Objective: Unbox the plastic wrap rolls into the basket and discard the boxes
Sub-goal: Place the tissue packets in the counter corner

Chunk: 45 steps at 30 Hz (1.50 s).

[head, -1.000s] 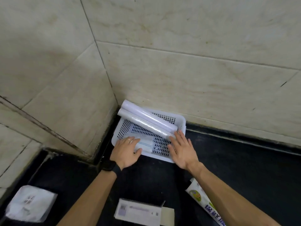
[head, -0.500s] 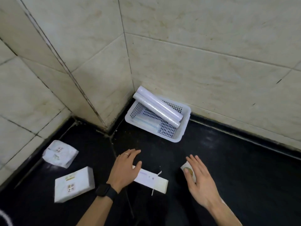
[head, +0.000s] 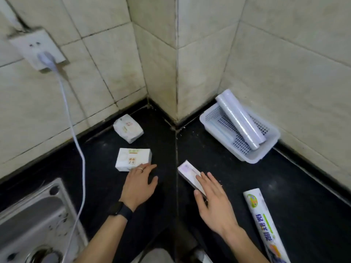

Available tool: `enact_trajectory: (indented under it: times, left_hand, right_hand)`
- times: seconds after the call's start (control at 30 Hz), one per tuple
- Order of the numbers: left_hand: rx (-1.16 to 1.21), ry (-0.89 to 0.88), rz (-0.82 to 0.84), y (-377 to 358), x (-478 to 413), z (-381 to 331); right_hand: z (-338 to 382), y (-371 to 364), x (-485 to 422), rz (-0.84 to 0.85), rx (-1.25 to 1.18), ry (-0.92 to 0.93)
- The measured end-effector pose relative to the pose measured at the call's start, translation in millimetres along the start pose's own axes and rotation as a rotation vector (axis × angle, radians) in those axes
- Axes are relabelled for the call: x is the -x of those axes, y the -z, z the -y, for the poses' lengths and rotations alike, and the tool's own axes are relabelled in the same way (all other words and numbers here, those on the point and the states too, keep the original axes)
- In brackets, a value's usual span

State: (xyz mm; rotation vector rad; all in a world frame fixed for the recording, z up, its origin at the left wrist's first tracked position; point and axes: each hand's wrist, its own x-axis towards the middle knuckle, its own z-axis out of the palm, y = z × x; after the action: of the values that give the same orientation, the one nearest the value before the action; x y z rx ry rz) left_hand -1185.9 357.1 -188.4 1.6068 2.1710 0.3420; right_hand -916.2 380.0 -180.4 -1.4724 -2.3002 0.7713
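Now the right hand (head: 212, 202) lies on the box (head: 188, 170), the left hand (head: 139, 184) shifted off it; both hands' fingers (head: 212, 180) straight.

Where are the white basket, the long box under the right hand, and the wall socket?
white basket (head: 267, 149), head view, its near end wall
long box (head: 187, 168), head view, its uncovered far end
wall socket (head: 28, 52), head view, its white faceplate

Right hand (head: 214, 202) on box (head: 187, 170); rolls (head: 240, 120) in basket (head: 252, 160).
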Motion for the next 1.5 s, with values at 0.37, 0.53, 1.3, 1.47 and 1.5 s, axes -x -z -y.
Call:
enact_trajectory:
  times: [0.37,0.53,1.3,1.47,1.5]
  left_hand:
    - [0.036,0.294,-0.002,-2,24,137]
    - [0.014,0.327,0.080,-40,21,168]
    - [-0.086,0.409,0.128,-47,-3,159]
    - [0.013,0.380,0.013,-14,-70,145]
    - [0.026,0.367,-0.008,-8,-87,142]
  right_hand:
    - [98,-107,-112,0.215,0.182,0.259]
    - [116,-160,-159,0.265,0.365,0.322]
    - [88,-175,-190,0.376,0.257,0.241]
    - [70,-153,-187,0.287,-0.111,-0.030]
    - [65,-147,-188,0.254,-0.181,-0.090]
